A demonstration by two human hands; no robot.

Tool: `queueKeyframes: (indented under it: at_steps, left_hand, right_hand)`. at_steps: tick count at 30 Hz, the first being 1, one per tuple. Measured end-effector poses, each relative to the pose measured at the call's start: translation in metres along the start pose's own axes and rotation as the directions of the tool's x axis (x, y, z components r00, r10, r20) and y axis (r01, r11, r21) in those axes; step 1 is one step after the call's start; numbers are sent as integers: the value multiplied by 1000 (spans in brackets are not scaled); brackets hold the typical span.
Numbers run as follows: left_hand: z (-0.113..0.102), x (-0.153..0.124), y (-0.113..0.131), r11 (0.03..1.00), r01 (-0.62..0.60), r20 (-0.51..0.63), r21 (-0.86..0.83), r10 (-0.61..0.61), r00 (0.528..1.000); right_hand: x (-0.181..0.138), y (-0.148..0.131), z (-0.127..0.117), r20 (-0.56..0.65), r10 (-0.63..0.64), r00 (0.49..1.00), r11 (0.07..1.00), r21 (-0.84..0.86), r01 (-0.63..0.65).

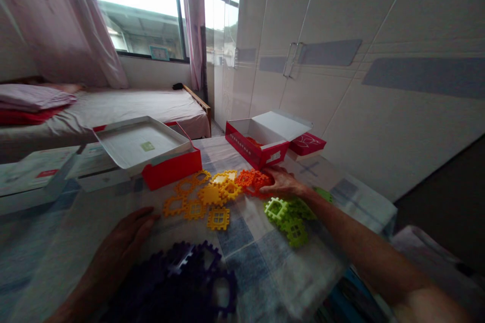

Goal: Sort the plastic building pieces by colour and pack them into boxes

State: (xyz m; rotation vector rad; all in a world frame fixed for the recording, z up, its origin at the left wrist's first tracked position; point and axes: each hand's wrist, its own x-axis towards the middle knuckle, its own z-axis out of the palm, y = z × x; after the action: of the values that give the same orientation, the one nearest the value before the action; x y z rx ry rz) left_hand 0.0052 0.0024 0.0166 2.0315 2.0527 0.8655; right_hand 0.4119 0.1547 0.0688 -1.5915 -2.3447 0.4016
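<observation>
My right hand (282,181) reaches across the table and rests at the orange-red interlocking plastic pieces (250,180), its fingers spread over their right edge. Under my right forearm lie green toothed pieces (286,214). My left hand (127,234) lies on the tablecloth with its fingers stretched out, holding nothing. Just right of it are several yellow toothed pieces (210,195), some with window-like frames. A dark purple heap of the same kind of pieces (185,277) sits nearest to me, between my arms.
An open red box (253,147) stands behind the orange-red pieces, beside a smaller red box (307,144). Further left are a red box with a white lid (172,169) and white trays (38,174). A checked cloth (242,247) covers the table. Behind are a bed (140,103) and wardrobe (333,20).
</observation>
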Motion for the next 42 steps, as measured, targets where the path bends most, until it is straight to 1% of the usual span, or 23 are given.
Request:
queueKeyframes:
  at_steps: [4,6,8,12,14,16,18,21,24,27,29,31,33,35,36,37,39,41,42]
  left_hand:
    - [0,0,-1,1000,-10,13,-15,10,1000]
    - [1,0,-3,1000,-10,15,-13,10,1000]
    - [1,0,-4,1000,-6,13,-13,7,1000]
    - [0,0,-1,1000,-2,15,-26,2,1000]
    - [-1,0,1,1000,-11,7,-29,11,1000]
    - [-2,0,2,999,-15,4,-31,15,1000]
    - [-2,1,3,1000,-14,1,-27,14,1000]
    - [-1,1,2,1000,-14,-8,-19,14,1000]
    - [0,0,1,1000,-12,-7,-19,12,1000]
    - [1,-1,0,1000,-5,-5,-28,5,1000]
    - [1,-1,1,1000,1,-7,-32,-1,1000]
    - [0,-1,2,999,7,-11,-32,-7,1000]
    - [-1,-1,3,999,7,-12,-33,-7,1000]
    - [-1,-1,3,999,1,-17,-35,-2,1000]
    - [-1,-1,3,999,-2,-16,-35,2,1000]
    - [0,0,2,999,-5,-17,-35,5,1000]
    - [0,0,0,999,-11,-15,-34,10,1000]
    - [0,0,-1,999,-7,-12,-32,7,1000]
    - [0,0,-1,1000,1,-11,-31,-1,1000]
  right_hand:
    - [3,1,-5,67,-16,998,999,47,13]
    - [4,2,-4,64,-2,998,999,47,-1]
    - [4,2,0,47,11,999,1000,13,-12]
    - [1,-5,6,60,25,998,999,-32,-23]
    - [0,-9,5,39,50,998,999,-19,-49]
    - [0,-9,4,-16,60,998,997,47,-59]
    - [2,-6,3,-65,50,997,988,148,-40]
    - [6,5,4,-120,36,992,962,272,-3]
    - [8,16,5,-198,56,979,918,395,27]
    - [6,21,4,-274,125,953,846,531,42]
    - [3,22,1,-351,199,915,805,591,52]
    - [0,21,-8,-397,284,873,729,681,72]
    - [3,18,-24,-397,352,848,604,788,119]
    - [16,13,-46,-416,388,823,499,845,192]
    - [27,9,-57,-442,393,806,476,848,233]
    - [41,5,-68,-478,390,787,474,837,274]
    - [72,-5,-86,-512,363,778,495,814,305]
    - [102,-14,-95,-502,345,793,544,795,267]
    - [113,-18,-97,-496,336,800,589,774,233]
